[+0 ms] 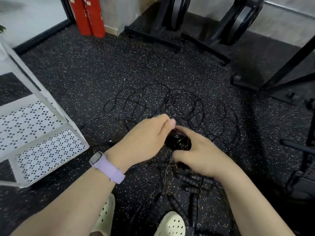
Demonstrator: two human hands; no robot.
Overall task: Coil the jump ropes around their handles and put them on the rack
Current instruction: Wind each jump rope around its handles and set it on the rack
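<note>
While the right hand (201, 154) curls round a dark bundle of handles (179, 142) with cord already wound on it, the left hand (146, 133) pinches the thin black cord (172, 119) just above the bundle, thumb and fingertips closed on it; the rest of that cord lies on the speckled floor (85, 74) in a spread of overlapping loops (153, 103) — and that is where trouble sits. If the left hand draws cord in quickly, crossed loops may pull tight into a knot; a snag could also drag the whole tangle toward the feet. More ropes with ribbed handles (187, 181) lie under and just beside the right wrist, near the pale clogs (172, 225); their cords cross the one being wound, so a wrong strand may get caught up. Slack winding could spring loose once released — before it reaches the white perforated rack (42, 150) at the left.
</note>
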